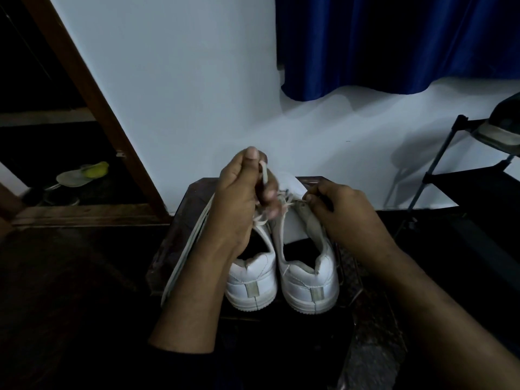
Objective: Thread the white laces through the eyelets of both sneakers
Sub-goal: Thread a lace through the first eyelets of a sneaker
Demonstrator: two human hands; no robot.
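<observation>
Left hand: raised at frame centre, thumb and fingers pinching a white lace end that stands up from the grip.
Right hand: right of centre, fingertips pinching the lace at the eyelet row of the right sneaker.
Left sneaker: white, heel toward the camera, lower centre, partly behind the left wrist.
Right sneaker: white, heel toward the camera, touching or just beside the left one; tongue turned up.
Laces: crossed loosely between the two hands, above the shoe openings.
Desk: small dark stand under both sneakers, against the white wall.
Writing and brands: none readable; heel tabs look plain in the dim light.
Curtain: blue, upper right.
Rack: black, right edge, holding a shoe.
Doorframe: brown wood, left side.
</observation>
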